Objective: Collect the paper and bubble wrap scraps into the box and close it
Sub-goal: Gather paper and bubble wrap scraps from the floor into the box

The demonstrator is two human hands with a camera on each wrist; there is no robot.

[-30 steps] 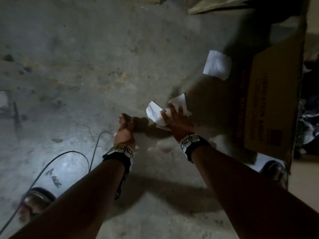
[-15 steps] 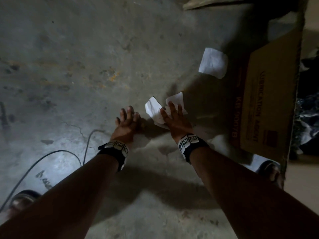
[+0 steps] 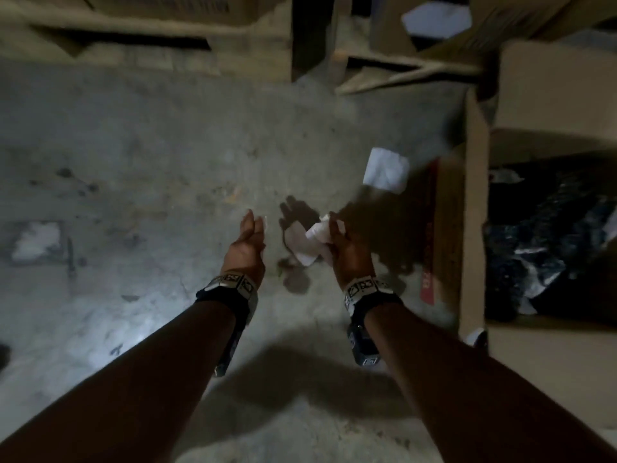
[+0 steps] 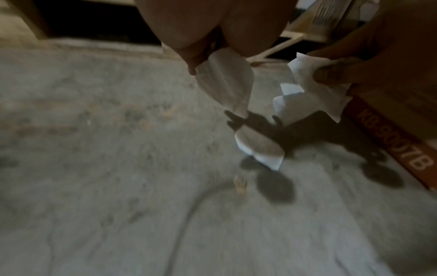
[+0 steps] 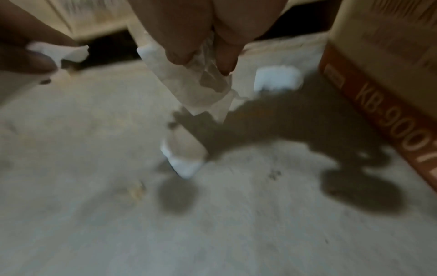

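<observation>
The floor (image 3: pixel 167 155) was rough, matt concrete, stained and mottled. The box (image 3: pixel 474 202) was plain brown cardboard, matt, with a red printed band along one side. Its dark contents (image 3: pixel 547 235) looked glossy, like plastic film. The scrap on the floor (image 3: pixel 385 171) was thin white paper, matt and creased. The crumpled piece (image 5: pixel 189 87) in the right hand (image 3: pixel 347 252) combined soft white paper with a clear, shiny film.
</observation>
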